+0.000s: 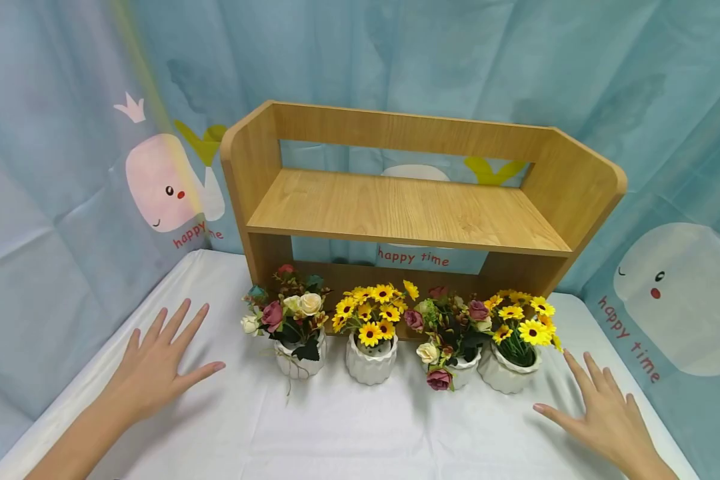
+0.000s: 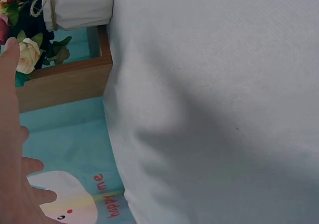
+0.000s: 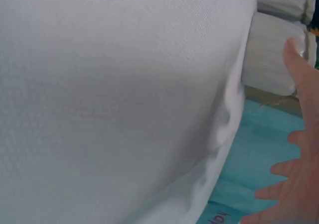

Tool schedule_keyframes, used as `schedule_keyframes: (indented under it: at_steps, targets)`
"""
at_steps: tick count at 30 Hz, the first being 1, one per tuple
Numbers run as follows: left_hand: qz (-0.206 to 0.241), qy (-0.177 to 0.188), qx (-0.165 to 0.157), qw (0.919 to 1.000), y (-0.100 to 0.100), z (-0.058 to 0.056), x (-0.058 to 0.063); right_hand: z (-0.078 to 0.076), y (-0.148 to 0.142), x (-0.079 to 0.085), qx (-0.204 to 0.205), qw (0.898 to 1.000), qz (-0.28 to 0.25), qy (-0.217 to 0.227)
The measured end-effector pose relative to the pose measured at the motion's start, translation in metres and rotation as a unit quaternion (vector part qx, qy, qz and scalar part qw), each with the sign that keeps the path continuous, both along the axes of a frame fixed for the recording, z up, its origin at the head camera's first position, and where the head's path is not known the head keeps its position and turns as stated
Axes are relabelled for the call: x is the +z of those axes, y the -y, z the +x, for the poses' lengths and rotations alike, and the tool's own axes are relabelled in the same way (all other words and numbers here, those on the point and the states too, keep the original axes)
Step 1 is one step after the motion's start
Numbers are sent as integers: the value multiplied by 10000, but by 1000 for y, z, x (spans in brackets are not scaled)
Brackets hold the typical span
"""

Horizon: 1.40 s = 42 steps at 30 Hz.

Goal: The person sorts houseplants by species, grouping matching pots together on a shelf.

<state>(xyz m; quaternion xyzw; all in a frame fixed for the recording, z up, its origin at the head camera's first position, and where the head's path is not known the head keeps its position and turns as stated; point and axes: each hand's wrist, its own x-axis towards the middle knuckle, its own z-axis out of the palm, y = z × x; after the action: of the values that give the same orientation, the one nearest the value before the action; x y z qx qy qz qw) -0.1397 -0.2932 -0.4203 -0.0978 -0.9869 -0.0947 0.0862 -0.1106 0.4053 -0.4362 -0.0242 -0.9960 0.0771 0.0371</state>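
My left hand (image 1: 156, 370) hovers over the table's left side with fingers spread, holding nothing. Nearest to it is a white pot of mixed roses (image 1: 300, 363), with twine round the pot in the left wrist view. To its right stands a white pot of small sunflowers (image 1: 371, 363). Further right, a second rose pot (image 1: 463, 373) touches or overlaps a second sunflower pot (image 1: 509, 375). Just right of that last pot my right hand (image 1: 606, 417) is held with fingers spread and nothing in it. All the pots stand upright in a row.
Behind the pots stands a two-level wooden shelf (image 1: 408, 207), its upper board bare. A white cloth (image 1: 336, 433) covers the table. Pale blue curtains (image 1: 444, 53) printed with whales hang at the back and both sides.
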Motion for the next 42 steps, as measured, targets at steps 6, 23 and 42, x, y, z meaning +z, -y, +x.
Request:
schedule_keyframes:
  at_steps: [6, 23, 42]
  targets:
    - [21, -2, -98, 10000, -4, -4, 8, 0, 3, -2, -36, 9999, -17, 121]
    - [671, 253, -482, 9963, -10, -23, 41, -5, 19, -8, -79, 9976, -552, 418]
    - [2007, 534, -760, 9752, -34, -41, 63, -6, 37, -4, -464, 9829, -1721, 460]
